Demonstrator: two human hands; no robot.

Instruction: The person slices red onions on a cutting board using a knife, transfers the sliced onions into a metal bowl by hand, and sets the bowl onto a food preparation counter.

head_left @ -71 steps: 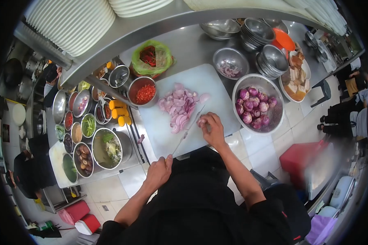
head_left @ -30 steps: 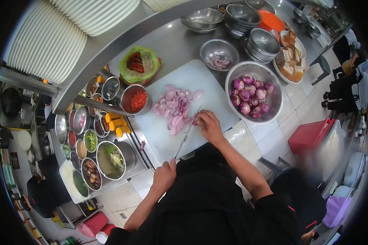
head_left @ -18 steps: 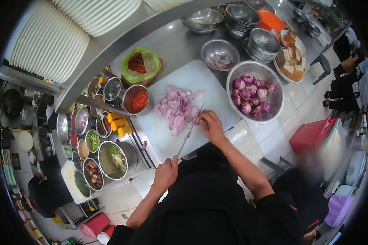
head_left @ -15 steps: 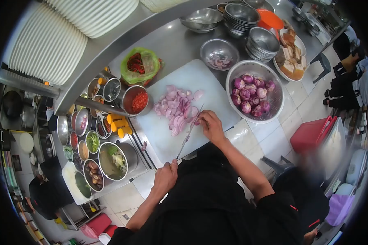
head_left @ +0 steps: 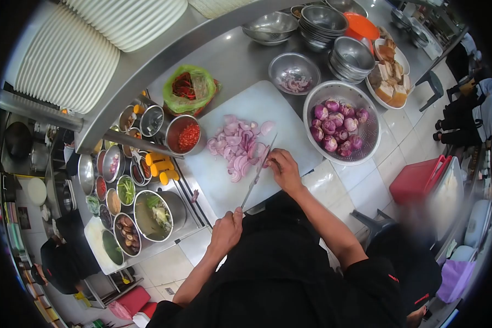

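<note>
- Surface, near: white cutting board turned askew on a steel desk, its near edge just before the person's dark clothing.
- Beyond: steel shelf curving over the desk; pale tiled floor to the right, with a red bin. Kitchen room, picture bent by the lens. People in dark clothes at the left and right edges.
- Counts, near to far: one knife, slanting over the board. One heap of sliced onion on the board's left half; slices too many to count.
- One colander right of the board, holding a dozen or so whole purple onions.
- One pot of chopped red chilli at the board's left edge; one green bag just past it.
- One bowl with onion bits behind the board; two stacks of bowls farther back, one orange bowl.
- Two stacks of white plates on the shelf.
- Grip, left hand: closed round the knife's handle end.
- Grip, right hand: fingers drawn together on a small onion piece, right beside the blade. Contact with the blade: cannot tell.
</note>
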